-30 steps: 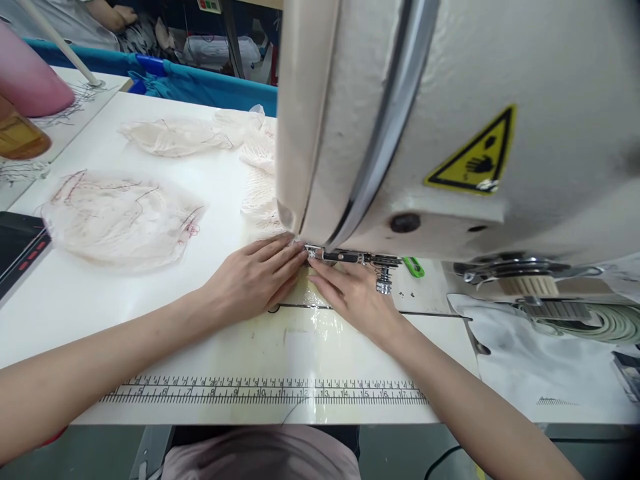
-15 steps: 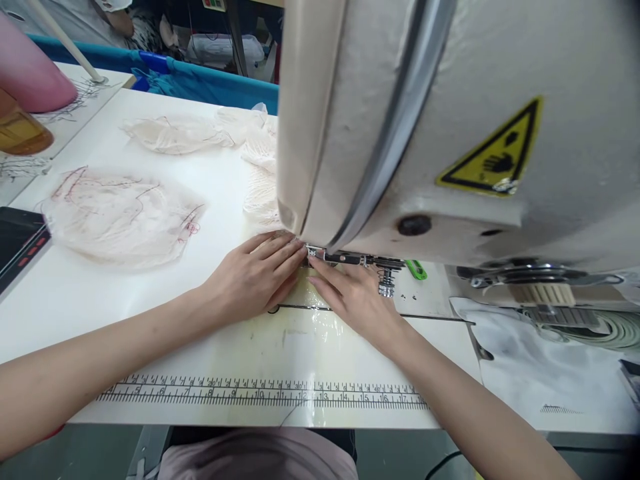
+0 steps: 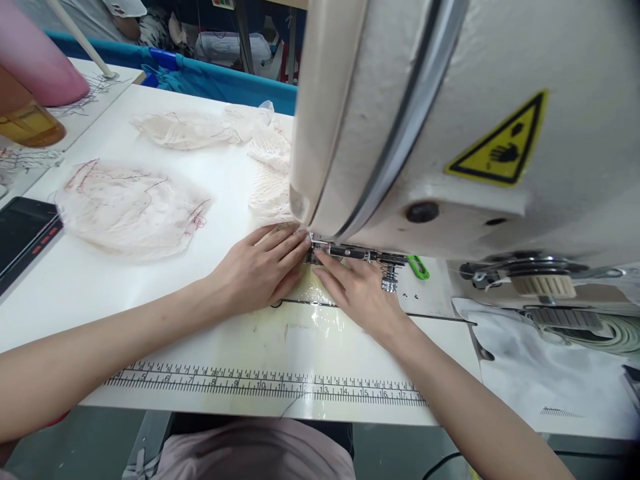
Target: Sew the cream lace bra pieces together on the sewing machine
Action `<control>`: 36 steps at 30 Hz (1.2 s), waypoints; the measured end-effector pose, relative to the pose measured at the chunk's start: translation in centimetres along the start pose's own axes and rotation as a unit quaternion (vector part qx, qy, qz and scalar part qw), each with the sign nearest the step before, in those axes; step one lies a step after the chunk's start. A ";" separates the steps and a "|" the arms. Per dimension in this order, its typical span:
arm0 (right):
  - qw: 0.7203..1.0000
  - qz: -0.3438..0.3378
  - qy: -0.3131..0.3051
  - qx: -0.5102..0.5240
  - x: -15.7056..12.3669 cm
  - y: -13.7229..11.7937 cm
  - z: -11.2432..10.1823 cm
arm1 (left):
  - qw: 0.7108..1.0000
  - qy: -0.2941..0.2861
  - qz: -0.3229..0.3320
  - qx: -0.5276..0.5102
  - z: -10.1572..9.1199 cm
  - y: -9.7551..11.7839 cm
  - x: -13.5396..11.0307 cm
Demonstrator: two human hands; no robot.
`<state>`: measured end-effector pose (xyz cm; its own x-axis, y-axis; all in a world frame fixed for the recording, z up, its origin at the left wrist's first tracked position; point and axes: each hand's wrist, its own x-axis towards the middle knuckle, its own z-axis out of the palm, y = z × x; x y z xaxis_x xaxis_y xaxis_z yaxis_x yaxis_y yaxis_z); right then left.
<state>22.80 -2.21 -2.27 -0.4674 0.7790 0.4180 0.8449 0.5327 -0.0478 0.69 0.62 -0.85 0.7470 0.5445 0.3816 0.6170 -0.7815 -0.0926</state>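
Note:
My left hand [image 3: 265, 267] lies flat on the machine bed, fingers stretched toward the presser foot area of a sewing machine [image 3: 380, 153]. Off-white lace fabric [image 3: 270, 187] runs along the bed just behind its fingertips; whether cloth lies under the palm is hidden. From the other side my right hand [image 3: 357, 287] reaches in, index finger extended beside the metal foot parts [image 3: 350, 252] and thumb apart from it. The machine head covers its other fingers in part, and the needle is hard to make out.
Sheer pieces with red threads [image 3: 133, 210] lie at the left, near a black phone-like device [image 3: 25, 233]. A green thread snipper [image 3: 418, 267] rests right of the foot. A printed ruler [image 3: 260, 385] lines the front edge. Thread cones [image 3: 45, 53] stand at upper left.
The camera view has shifted slightly, moving the scene a little right and up. Both hands keep nearly the same place at the foot, with no clear change in the fabric.

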 end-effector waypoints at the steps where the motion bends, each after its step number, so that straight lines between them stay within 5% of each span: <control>1: 1.000 0.007 0.007 0.014 0.0 0.2 0.0 | 1.000 -0.003 -0.002 0.000 0.0 0.0 0.0; 11: 0.991 0.051 0.034 0.121 0.9 1.3 -0.5 | 0.999 -0.009 -0.006 0.039 -0.1 0.3 -0.2; 16: 0.980 0.084 0.064 0.168 0.7 1.2 -0.6 | 0.995 0.001 0.039 0.089 -1.9 0.6 0.1; 20: 0.986 0.042 0.077 0.145 0.1 1.7 -0.2 | 0.979 -0.119 -0.122 0.111 -5.4 -1.3 -0.8; 23: 0.986 0.021 0.083 0.142 0.1 1.9 0.2 | 0.915 -0.194 -0.319 0.151 -7.9 -3.9 -3.1; 25: 0.987 0.022 0.096 0.124 0.3 1.9 0.3 | 0.882 -0.226 -0.390 0.136 -8.7 -5.4 -4.8; 30: 0.993 0.018 0.102 0.064 0.7 1.7 0.3 | 0.884 -0.163 -0.434 0.058 -8.8 -6.6 -7.1; 36: 0.989 0.049 0.093 0.108 0.7 1.5 0.1 | 0.855 -0.119 -0.504 -0.020 -9.1 -6.8 -7.3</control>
<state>23.73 -0.84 -2.19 -0.3129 0.7669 0.5604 0.7998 0.5310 -0.2801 -11.16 -0.84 5.40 -0.1274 0.9905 0.0509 0.9715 0.1143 0.2075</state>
